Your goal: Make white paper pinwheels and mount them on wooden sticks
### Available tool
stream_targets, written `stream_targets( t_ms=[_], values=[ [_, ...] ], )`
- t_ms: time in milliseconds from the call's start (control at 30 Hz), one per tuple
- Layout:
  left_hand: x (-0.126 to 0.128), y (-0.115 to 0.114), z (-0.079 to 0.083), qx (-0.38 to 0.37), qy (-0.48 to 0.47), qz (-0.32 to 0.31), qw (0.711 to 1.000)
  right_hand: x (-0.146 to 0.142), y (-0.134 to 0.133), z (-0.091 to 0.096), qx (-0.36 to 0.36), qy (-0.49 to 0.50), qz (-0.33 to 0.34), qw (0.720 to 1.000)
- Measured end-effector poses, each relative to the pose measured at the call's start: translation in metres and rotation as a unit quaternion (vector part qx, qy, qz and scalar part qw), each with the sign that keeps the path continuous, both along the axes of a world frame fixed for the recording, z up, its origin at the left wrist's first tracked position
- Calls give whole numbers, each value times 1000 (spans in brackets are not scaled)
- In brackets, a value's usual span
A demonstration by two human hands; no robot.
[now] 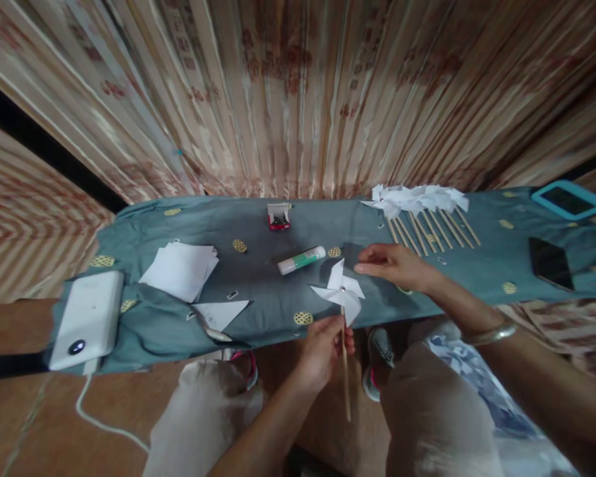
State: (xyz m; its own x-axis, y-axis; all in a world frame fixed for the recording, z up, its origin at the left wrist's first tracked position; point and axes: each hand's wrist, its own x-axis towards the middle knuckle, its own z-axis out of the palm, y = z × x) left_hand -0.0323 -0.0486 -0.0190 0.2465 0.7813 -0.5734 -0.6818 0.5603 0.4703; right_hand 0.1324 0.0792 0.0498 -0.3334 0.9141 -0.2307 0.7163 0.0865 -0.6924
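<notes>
A white paper pinwheel (338, 291) on a thin wooden stick stands upright at the table's front edge. My left hand (322, 348) is wrapped round the stick just below the blades. A round pin head shows at the pinwheel's centre. My right hand (395, 266) hovers just right of the blades, apart from them, its fingers stretched towards the left and nothing visible in them. A glue stick (301, 260) with a green label lies behind the pinwheel. Farther back, a small open red and white box (279, 217) holds small dark pieces, too small to make out.
Several finished pinwheels (420, 200) lie in a row at the back right. White paper sheets (179, 270), a folded paper triangle (222, 313) and a white cabled device (87, 319) are on the left. A dark phone (551, 264) and a blue-framed tablet (569, 199) lie far right.
</notes>
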Motion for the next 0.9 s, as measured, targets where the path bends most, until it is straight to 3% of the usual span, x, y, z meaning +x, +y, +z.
stream_targets(
  t_ms=[100,200,300,400,467,633,900],
  values=[
    [-5,11,17,16,8,4,1000,3,-22,3,128,92,-122,980],
    [-12,29,36,46,28,11,999,-1,-44,1,152,143,-195,958],
    [-18,51,53,60,57,22,996,-12,-62,-5,98,173,-164,966],
    [-18,69,61,76,73,35,994,-27,-75,-15,6,244,-66,967],
    [-14,74,61,81,76,39,993,-36,-82,-25,-40,296,-31,954],
    [-4,74,49,80,90,17,993,-42,-93,-45,-94,352,-51,930],
    [-3,67,32,123,143,-3,982,-37,-84,-56,-113,376,-97,915]
  ],
)
